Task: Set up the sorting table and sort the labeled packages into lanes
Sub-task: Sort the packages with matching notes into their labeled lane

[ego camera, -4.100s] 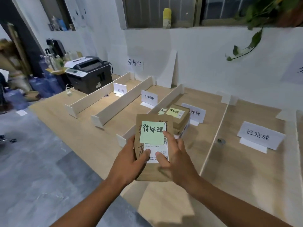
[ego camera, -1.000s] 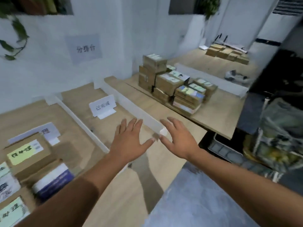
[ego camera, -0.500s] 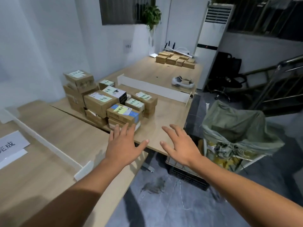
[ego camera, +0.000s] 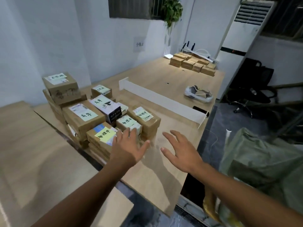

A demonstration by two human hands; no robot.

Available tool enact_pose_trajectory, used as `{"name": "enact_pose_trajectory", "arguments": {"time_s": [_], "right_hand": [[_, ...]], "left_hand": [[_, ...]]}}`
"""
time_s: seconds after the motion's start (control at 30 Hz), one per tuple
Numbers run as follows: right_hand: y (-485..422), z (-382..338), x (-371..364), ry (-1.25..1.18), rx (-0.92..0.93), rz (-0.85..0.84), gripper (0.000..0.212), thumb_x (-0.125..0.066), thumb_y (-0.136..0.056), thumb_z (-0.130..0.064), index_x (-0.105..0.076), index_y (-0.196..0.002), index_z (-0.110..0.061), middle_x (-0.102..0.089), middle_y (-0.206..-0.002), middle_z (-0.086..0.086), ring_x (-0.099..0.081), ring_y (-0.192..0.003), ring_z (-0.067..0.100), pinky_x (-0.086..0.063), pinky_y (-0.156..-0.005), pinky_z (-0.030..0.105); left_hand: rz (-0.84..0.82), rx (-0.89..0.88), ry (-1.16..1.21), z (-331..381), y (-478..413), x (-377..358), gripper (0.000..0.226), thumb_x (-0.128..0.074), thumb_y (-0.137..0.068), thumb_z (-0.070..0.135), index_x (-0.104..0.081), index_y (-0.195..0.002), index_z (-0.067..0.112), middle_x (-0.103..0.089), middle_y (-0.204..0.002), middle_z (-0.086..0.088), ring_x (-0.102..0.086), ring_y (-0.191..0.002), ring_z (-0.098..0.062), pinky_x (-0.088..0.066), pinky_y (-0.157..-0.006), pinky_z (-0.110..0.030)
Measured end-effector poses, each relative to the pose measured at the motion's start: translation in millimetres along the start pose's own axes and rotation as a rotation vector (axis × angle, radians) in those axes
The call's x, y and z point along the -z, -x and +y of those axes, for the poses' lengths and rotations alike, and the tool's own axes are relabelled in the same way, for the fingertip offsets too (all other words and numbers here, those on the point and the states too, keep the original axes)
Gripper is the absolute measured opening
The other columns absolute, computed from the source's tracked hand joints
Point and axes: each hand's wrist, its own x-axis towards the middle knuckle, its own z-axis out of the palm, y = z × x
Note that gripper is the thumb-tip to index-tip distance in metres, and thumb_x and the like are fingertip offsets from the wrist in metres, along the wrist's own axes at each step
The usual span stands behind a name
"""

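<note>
head view | forward-down | hands near | packages (ego camera: 101,115) beyond

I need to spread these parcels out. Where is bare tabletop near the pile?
Bare: the strip between the parcel pile and the white divider, under the right hand; also beyond the divider toward the shoe. Crowded: the pile's corner by the left hand.

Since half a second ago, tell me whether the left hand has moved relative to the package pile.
Yes. The left hand has moved closer to the package pile, its fingertips now overlapping the nearest boxes.

Left hand (ego camera: 129,149), right hand (ego camera: 180,150) spread, empty, near labeled packages (ego camera: 98,112).
</note>
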Motion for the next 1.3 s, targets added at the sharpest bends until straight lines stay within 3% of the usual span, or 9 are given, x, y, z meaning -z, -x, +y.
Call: {"name": "enact_pose_trajectory", "arguments": {"time_s": [0.13, 0.3, 0.6, 0.8, 0.97, 1.07, 1.17, 1.23, 1.3], "right_hand": [[-68, 41, 9, -0.037, 0.031, -0.012, 0.065, -0.038, -0.099, -0.063, -0.029, -0.157, -0.033, -0.026, -0.163, 0.001, -0.025, -0.148, 0.019, -0.032, -0.117, 0.041], [-161, 91, -7, -0.115, 0.118, -0.078, 0.064, -0.043, -0.099, -0.059, -0.033, -0.155, -0.03, -0.031, -0.158, 0.001, -0.032, -0.144, 0.021, -0.037, -0.114, 0.042], [-306, 153, -68, -0.35, 0.229, -0.301, 0.061, -0.052, -0.1, -0.047, -0.032, -0.155, -0.029, -0.036, -0.153, -0.001, -0.038, -0.139, 0.019, -0.036, -0.113, 0.036], [-348, 151, -124, -0.428, 0.285, -0.417, 0.055, -0.053, -0.1, -0.043, -0.039, -0.152, -0.033, -0.039, -0.146, 0.002, -0.044, -0.132, 0.019, -0.045, -0.107, 0.043], [-347, 154, -151, -0.488, 0.242, -0.381, 0.054, -0.056, -0.1, -0.039, -0.042, -0.151, -0.035, -0.043, -0.14, 0.001, -0.052, -0.124, 0.019, -0.05, -0.102, 0.04], [-341, 157, -141, -0.514, 0.269, -0.304, 0.054, -0.059, -0.098, -0.038, -0.043, -0.15, -0.034, -0.045, -0.138, 0.001, -0.053, -0.123, 0.018, -0.052, -0.1, 0.039], [-336, 155, -112, -0.555, 0.303, -0.225, 0.058, -0.061, -0.097, -0.042, -0.039, -0.151, -0.04, -0.043, -0.136, -0.003, -0.052, -0.124, 0.01, -0.053, -0.095, 0.024], [-336, 146, -86, -0.614, 0.33, -0.177, 0.067, -0.066, -0.094, -0.042, -0.033, -0.152, -0.042, -0.042, -0.131, -0.008, -0.049, -0.119, -0.007, -0.045, -0.085, 0.003], [-335, 128, -61, -0.685, 0.38, -0.131, 0.077, -0.07, -0.09, -0.042, -0.028, -0.155, -0.041, -0.042, -0.129, -0.011, -0.042, -0.118, -0.018, -0.036, -0.084, -0.004]], "left_hand": [[-0.001, 0.066, 0.003, 24, -56, -17, 0.085, -0.038, -0.092, 0.075, -0.031, -0.155, 0.019, -0.032, -0.162, -0.009, -0.023, -0.15, -0.034, -0.021, -0.122, -0.049], [-0.005, 0.246, 0.015, 30, -124, -50, 0.093, -0.026, -0.088, 0.08, -0.03, -0.156, 0.016, -0.032, -0.162, -0.009, -0.023, -0.15, -0.034, -0.021, -0.123, -0.049], [-0.034, 0.549, -0.013, 36, -227, -114, 0.095, -0.029, -0.093, 0.078, -0.03, -0.156, 0.006, -0.034, -0.16, -0.014, -0.025, -0.149, -0.034, -0.021, -0.123, -0.048], [-0.012, 0.638, 0.013, 34, -256, -149, 0.092, -0.023, -0.096, 0.073, -0.029, -0.156, 0.004, -0.028, -0.163, -0.016, -0.015, -0.153, -0.033, -0.01, -0.126, -0.046], [0.096, 0.625, 0.078, 32, -261, -165, 0.088, -0.043, -0.096, 0.066, -0.03, -0.156, 0.003, -0.029, -0.163, -0.015, -0.011, -0.154, -0.031, -0.003, -0.126, -0.04], [0.126, 0.585, 0.179, 38, -260, -155, 0.082, -0.052, -0.096, 0.057, -0.032, -0.156, 0.005, -0.031, -0.162, -0.013, -0.013, -0.154, -0.028, -0.008, -0.127, -0.041], [0.277, 0.512, 0.352, 54, -255, -129, 0.07, -0.059, -0.094, 0.049, -0.038, -0.152, 0.016, -0.04, -0.152, -0.003, -0.029, -0.145, -0.017, -0.028, -0.121, -0.039], [0.372, 0.516, 0.5, 63, -246, -104, 0.059, -0.063, -0.092, 0.048, -0.041, -0.142, 0.026, -0.049, -0.139, 0.007, -0.045, -0.129, -0.004, -0.043, -0.105, -0.025], [0.441, 0.533, 0.612, 69, -233, -76, 0.054, -0.064, -0.092, 0.049, -0.039, -0.138, 0.033, -0.055, -0.131, 0.018, -0.054, -0.116, 0.009, -0.044, -0.087, -0.006]]}}
